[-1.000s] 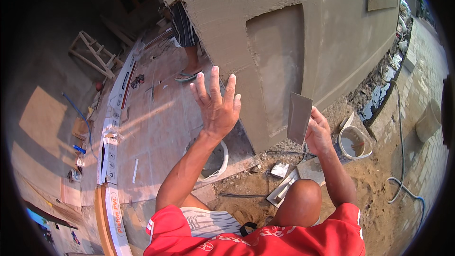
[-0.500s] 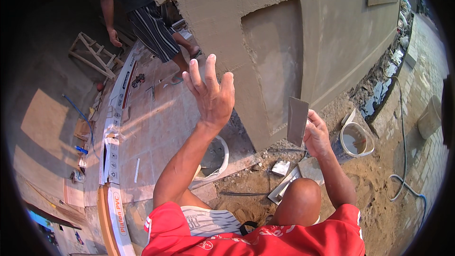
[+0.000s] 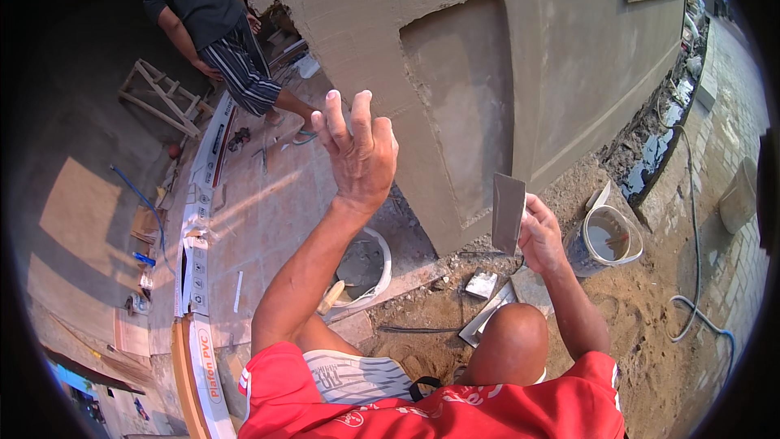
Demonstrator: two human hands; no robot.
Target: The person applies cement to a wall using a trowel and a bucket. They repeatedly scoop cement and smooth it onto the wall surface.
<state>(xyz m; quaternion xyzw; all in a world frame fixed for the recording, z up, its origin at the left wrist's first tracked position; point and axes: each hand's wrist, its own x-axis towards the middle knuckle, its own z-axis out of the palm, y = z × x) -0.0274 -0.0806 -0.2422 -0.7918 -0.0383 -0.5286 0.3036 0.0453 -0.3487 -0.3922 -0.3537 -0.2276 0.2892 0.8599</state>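
My left hand [image 3: 359, 150] is raised in front of the lower corner of a grey plastered wall [image 3: 349, 20], fingers spread and bent, with nothing in it. Whether the fingertips touch the plaster I cannot tell. In my right hand [image 3: 543, 234] is a flat, grey, rectangular trowel blade [image 3: 509, 213], pinched by its edge and held upright. It stands in front of the wall's foot, below a recessed panel [image 3: 463, 85]. Under my left forearm a white-rimmed bucket [image 3: 386, 270] of grey mortar is partly hidden, with a wooden handle [image 3: 331, 297] at its rim.
A second bucket [image 3: 585, 256] with pale liquid stands by my right forearm, on sand. A hose [image 3: 697, 219] runs along the paving at right. On the left, long boxes [image 3: 195, 260] line the tiled floor, and a person [image 3: 203, 24] stands near a wooden trestle [image 3: 158, 89].
The person at the back has moved left and bends forward. My left hand has shifted slightly left, its fingers more bent. The trowel blade has turned and dropped a little.
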